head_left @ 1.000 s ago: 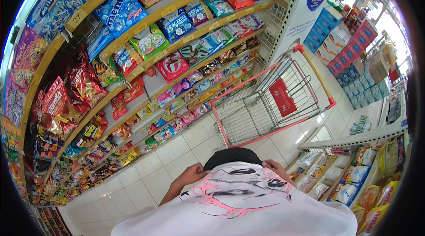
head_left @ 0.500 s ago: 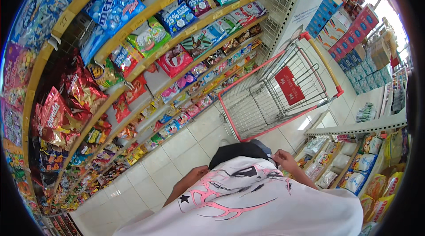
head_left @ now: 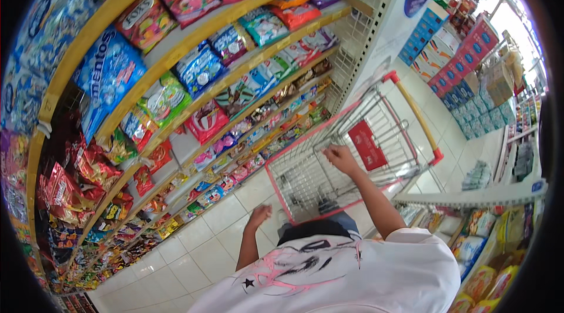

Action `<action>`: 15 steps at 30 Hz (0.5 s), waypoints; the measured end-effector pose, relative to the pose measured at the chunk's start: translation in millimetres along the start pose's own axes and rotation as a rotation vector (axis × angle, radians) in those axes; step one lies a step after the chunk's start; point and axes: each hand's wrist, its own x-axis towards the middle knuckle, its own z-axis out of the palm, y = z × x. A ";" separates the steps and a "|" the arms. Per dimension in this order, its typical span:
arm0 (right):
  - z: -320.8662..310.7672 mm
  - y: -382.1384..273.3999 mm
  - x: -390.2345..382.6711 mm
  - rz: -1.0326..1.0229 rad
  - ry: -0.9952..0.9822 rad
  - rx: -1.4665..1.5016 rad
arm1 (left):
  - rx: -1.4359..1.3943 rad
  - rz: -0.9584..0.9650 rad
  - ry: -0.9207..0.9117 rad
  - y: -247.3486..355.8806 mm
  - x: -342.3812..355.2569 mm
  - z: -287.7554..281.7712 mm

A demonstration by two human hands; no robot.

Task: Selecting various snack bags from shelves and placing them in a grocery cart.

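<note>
My right hand [head_left: 336, 156] is raised over the basket of a wire shopping cart [head_left: 314, 187], fingers curled; what it holds, if anything, is too small to make out. My left hand [head_left: 259, 216] hangs lower, left of the cart, with loosely bent fingers and nothing visible in them. The cart has pink rails, a yellow-and-red handle [head_left: 414, 107] and a red panel [head_left: 365, 141]. Its near end is close to my white printed shirt [head_left: 329, 272] and dark waistband.
Curved shelves of candy bags [head_left: 194, 66] line the left, up to a wire end panel [head_left: 376, 7]. At right rear stand stacked pink and blue boxes [head_left: 464, 60]. A low shelf of packaged goods [head_left: 482, 236] is on my right. Tiled floor [head_left: 223, 225] runs between.
Both hands have left the waistband. My right hand has moved forward and up over the cart, my left slightly up. The cart now sits lower in view, nearer my body.
</note>
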 end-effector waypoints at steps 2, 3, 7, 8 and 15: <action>-41.5 19.6 48.8 -0.162 0.225 0.074 | 0.011 -0.113 -0.002 -23.2 3.5 19.7; -66.3 24.1 76.8 -0.133 0.263 0.084 | -0.011 -0.202 0.049 -35.9 2.8 30.4; -149.0 60.6 206.0 -0.142 0.500 -0.130 | -0.242 -0.496 0.266 -89.7 -31.9 67.6; -165.3 71.6 235.0 -0.131 0.498 -0.084 | -0.258 -0.489 0.338 -82.5 -47.4 87.8; -192.9 88.4 392.3 -0.186 0.703 -0.216 | -0.425 -0.765 0.301 -93.4 -141.0 145.8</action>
